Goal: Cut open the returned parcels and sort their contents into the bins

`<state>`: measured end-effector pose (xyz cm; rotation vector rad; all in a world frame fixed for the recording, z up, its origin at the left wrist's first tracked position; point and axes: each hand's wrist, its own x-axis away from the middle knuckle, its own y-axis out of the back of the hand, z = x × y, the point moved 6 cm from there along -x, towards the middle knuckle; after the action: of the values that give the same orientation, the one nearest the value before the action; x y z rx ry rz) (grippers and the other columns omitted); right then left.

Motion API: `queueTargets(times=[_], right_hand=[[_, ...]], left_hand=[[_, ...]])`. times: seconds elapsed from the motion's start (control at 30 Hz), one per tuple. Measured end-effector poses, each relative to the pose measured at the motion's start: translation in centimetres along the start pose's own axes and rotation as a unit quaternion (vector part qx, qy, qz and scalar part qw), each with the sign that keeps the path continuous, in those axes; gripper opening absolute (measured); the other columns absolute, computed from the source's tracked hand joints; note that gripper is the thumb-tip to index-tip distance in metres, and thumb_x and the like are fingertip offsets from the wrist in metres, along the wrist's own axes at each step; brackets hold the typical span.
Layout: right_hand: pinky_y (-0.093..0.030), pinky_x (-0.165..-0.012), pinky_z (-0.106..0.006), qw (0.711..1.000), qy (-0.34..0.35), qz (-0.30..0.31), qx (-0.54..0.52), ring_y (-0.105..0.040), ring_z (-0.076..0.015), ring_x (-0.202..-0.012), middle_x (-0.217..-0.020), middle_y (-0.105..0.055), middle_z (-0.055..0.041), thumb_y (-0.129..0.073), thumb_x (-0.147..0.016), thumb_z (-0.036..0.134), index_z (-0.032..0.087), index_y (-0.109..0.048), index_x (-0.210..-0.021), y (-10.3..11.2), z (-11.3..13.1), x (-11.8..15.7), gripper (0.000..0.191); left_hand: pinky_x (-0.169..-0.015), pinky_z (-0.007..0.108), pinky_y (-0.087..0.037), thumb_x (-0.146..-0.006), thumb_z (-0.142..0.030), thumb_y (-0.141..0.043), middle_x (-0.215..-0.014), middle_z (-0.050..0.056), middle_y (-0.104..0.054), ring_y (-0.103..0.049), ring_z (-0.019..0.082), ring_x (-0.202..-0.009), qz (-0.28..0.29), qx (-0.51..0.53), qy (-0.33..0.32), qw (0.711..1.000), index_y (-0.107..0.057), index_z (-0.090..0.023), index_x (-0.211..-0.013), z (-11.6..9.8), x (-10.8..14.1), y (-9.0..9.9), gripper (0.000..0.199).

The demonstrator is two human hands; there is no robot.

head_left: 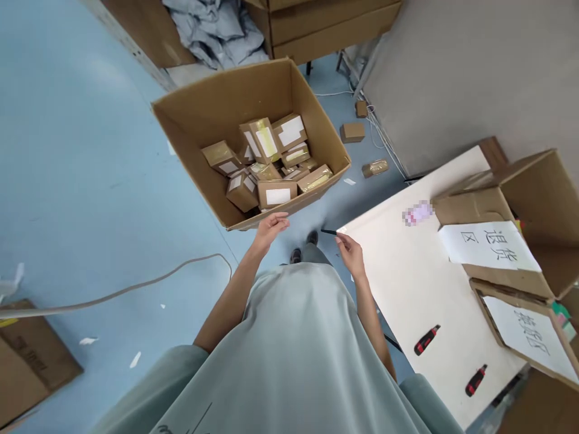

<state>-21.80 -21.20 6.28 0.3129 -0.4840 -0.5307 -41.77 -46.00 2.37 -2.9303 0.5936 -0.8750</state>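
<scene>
A large open carton stands in front of me with several small taped parcels inside, many bearing white labels. My left hand is at its near edge, fingers slightly bent and apart, with nothing in it. Whether it touches the carton is unclear. Over the corner of the white table, my right hand pinches a thin black object that points left.
Two red and black cutters lie on the table beside cartons with handwritten paper signs. Small parcels lie on the floor beyond the table. A cable hangs at left, near another carton.
</scene>
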Motion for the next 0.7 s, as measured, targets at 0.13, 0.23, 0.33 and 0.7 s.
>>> queueTargets(times=[0.13,0.23,0.33,0.7], right_hand=[[-0.064,-0.108,-0.046,0.998,0.024,0.054,0.029,-0.081,-0.0307,-0.118,-0.126,-0.085,-0.0131,-0.064,-0.101,0.058,0.022,-0.081,-0.126,-3.4,3.0,-6.5,0.047],[-0.064,-0.107,-0.043,0.993,0.032,0.101,0.059,-0.083,-0.0283,-0.113,-0.125,-0.086,-0.0117,-0.064,-0.103,0.051,0.022,-0.082,-0.125,-6.5,5.2,-11.8,0.041],[-0.063,-0.107,-0.04,0.985,0.03,0.147,0.089,-0.083,-0.0261,-0.111,-0.123,-0.087,-0.009,-0.064,-0.104,0.043,0.023,-0.082,-0.127,-10.3,7.2,-17.2,0.035],[-0.055,-0.118,-0.04,0.934,-0.097,0.254,0.233,-0.076,-0.0275,-0.13,-0.132,-0.083,-0.0118,-0.063,-0.103,0.024,0.019,-0.079,-0.123,-22.9,3.0,-33.4,0.026]], left_hand=[[-0.097,0.043,-0.06,-0.065,-0.055,-0.094,-0.092,0.006,-0.078,-0.075,0.025,-0.095,-0.081,0.021,0.003,0.996,-0.079,-0.02,-0.11,-0.2,-3.5,4.4,0.059],[-0.097,0.042,-0.06,-0.068,-0.056,-0.092,-0.09,0.006,-0.078,-0.076,0.025,-0.095,-0.132,0.026,0.022,0.991,-0.079,-0.019,-0.111,-0.4,-6.0,7.0,0.058],[-0.099,0.04,-0.06,-0.072,-0.055,-0.09,-0.098,0.007,-0.079,-0.076,0.023,-0.097,-0.182,0.024,0.062,0.981,-0.078,-0.018,-0.113,-0.4,-8.3,9.2,0.057],[-0.114,0.035,-0.053,-0.095,-0.031,-0.076,-0.143,0.022,-0.075,-0.073,0.028,-0.132,-0.266,-0.162,0.235,0.921,-0.068,-0.009,-0.14,3.7,-23.3,13.5,0.051]])
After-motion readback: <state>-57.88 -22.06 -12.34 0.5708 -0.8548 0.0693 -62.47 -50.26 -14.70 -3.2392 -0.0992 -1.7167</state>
